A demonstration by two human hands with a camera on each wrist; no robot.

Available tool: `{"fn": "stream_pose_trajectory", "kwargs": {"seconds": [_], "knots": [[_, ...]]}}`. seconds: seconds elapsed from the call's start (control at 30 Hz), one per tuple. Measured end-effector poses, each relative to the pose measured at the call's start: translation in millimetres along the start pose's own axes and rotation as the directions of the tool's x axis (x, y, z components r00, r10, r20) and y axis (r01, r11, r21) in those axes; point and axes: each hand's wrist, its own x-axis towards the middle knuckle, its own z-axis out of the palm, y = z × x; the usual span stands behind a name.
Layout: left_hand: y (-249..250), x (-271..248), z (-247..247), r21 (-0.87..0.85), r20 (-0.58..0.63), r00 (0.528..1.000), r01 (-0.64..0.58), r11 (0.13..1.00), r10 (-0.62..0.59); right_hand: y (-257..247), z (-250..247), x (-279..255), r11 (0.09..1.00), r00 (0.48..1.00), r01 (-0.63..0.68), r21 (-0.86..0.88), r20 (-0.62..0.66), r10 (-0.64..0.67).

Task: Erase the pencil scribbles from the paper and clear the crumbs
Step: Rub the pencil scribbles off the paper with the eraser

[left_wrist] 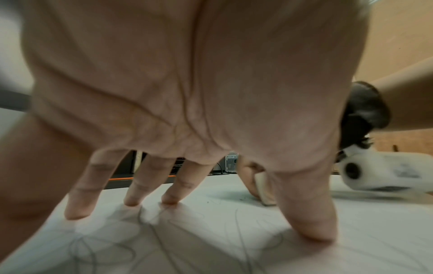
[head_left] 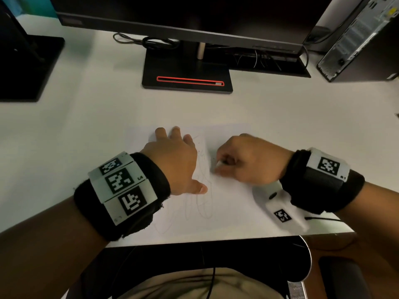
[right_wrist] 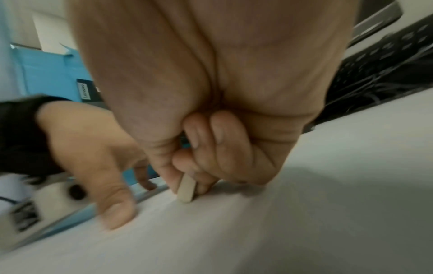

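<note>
A white sheet of paper (head_left: 233, 203) with faint grey pencil scribbles (head_left: 203, 203) lies on the desk in front of me. My left hand (head_left: 174, 156) presses it flat with spread, straight fingers (left_wrist: 77, 207) and thumb. My right hand (head_left: 244, 160), just to the right, pinches a small cream eraser (right_wrist: 186, 189) between thumb and fingers, its lower end touching the paper. The eraser (left_wrist: 264, 191) also shows in the left wrist view, with a few dark crumbs (left_wrist: 242, 199) beside it. In the head view the eraser (head_left: 219, 164) is mostly hidden by the fingers.
A black monitor stand (head_left: 187, 72) with a red-edged slot sits behind the paper. A keyboard (head_left: 267, 61) lies to its right and a computer tower (head_left: 358, 39) at the far right. Another dark stand (head_left: 23, 65) is at the left. The desk's front edge (head_left: 216, 240) runs just below the paper.
</note>
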Motion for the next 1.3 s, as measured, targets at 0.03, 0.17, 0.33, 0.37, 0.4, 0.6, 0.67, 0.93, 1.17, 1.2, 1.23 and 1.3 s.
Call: {"fn": "stream_pose_trajectory", "kwargs": {"seconds": [0.03, 0.17, 0.33, 0.37, 0.4, 0.6, 0.67, 0.93, 1.17, 1.2, 1.23, 1.3], "knots": [[0, 0, 0, 0.001, -0.001, 1.0, 0.004, 1.0, -0.004, 4, -3, 2, 1.0, 0.999, -0.025, -0.005, -0.029, 0.025], [0, 0, -1, -0.01, 0.007, 1.0, 0.001, 1.0, -0.001, -9, 9, -8, 0.998, 0.998, 0.054, 0.03, 0.039, -0.055], [0, -1, -2, 0.003, 0.006, 1.0, 0.005, 1.0, -0.005, 6, -4, -3, 0.997, 0.996, -0.074, 0.015, -0.048, 0.075], [0, -1, -2, 0.002, 0.009, 1.0, 0.004, 1.0, -0.004, 5, -3, -4, 0.998, 0.996, -0.068, 0.009, -0.05, 0.068], [0, -1, -2, -0.004, 0.011, 1.0, 0.003, 1.0, -0.003, 1, 1, -6, 0.999, 0.999, -0.035, 0.004, -0.031, 0.035], [-1, -1, -1, 0.001, 0.001, 1.0, 0.001, 1.0, -0.001, 2, 0, -7, 0.999, 0.999, -0.048, 0.021, -0.012, 0.048], [-1, -1, -2, -0.001, 0.009, 1.0, 0.007, 1.0, -0.007, 1, 0, -6, 0.999, 0.998, -0.049, 0.021, -0.03, 0.049], [-2, -1, -1, -0.012, 0.005, 1.0, 0.01, 1.0, -0.01, -1, 1, -3, 0.998, 0.999, -0.05, 0.036, -0.019, 0.051], [-3, 1, 0, -0.009, -0.005, 1.0, 0.0, 1.0, -0.001, -9, 6, -8, 0.998, 0.999, -0.003, 0.064, 0.033, 0.001], [-3, 1, 0, -0.012, 0.0, 1.0, 0.003, 1.0, -0.003, -6, 3, -5, 0.998, 0.999, -0.032, 0.049, -0.002, 0.032], [-3, 0, 0, -0.014, 0.003, 1.0, 0.005, 1.0, -0.005, -5, 3, -4, 0.999, 0.999, -0.033, 0.037, -0.021, 0.034], [-3, 0, 0, -0.019, -0.003, 1.0, 0.0, 1.0, 0.0, -13, 9, -6, 0.999, 0.999, 0.03, 0.04, 0.012, -0.031]]}}
